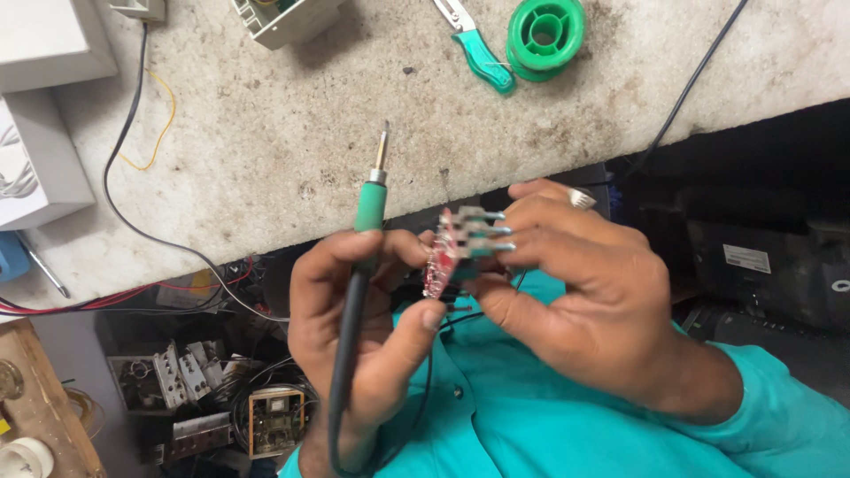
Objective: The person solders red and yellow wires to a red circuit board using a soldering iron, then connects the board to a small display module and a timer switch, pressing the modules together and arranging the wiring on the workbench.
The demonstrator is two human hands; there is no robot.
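**Soldering iron upright in one hand, small circuit board in the other**

The soldering iron ran nearly vertical in the view, its long axis leaning slightly right toward the top; the bare metal tip pointed up and away from the person, over the near edge of the stone workbench. Its green grip sat between the thumb and fingers of the left hand, which were curled closed around it, and the black cord dropped down past the wrist. Just beside it, the small red circuit board stood on edge, held in front of the person's chest, with several teal-tipped parts jutting rightward. The right hand, a ring on one finger, pinched the board from the right, fingers narrow around it, and the left thumb touched its lower edge.

On the bench, well apart, lay a green solder spool beside green-handled pliers. An open white plastic box sat at the far edge; its contents could not be made out. Black, yellow and red wires trailed across the left side.
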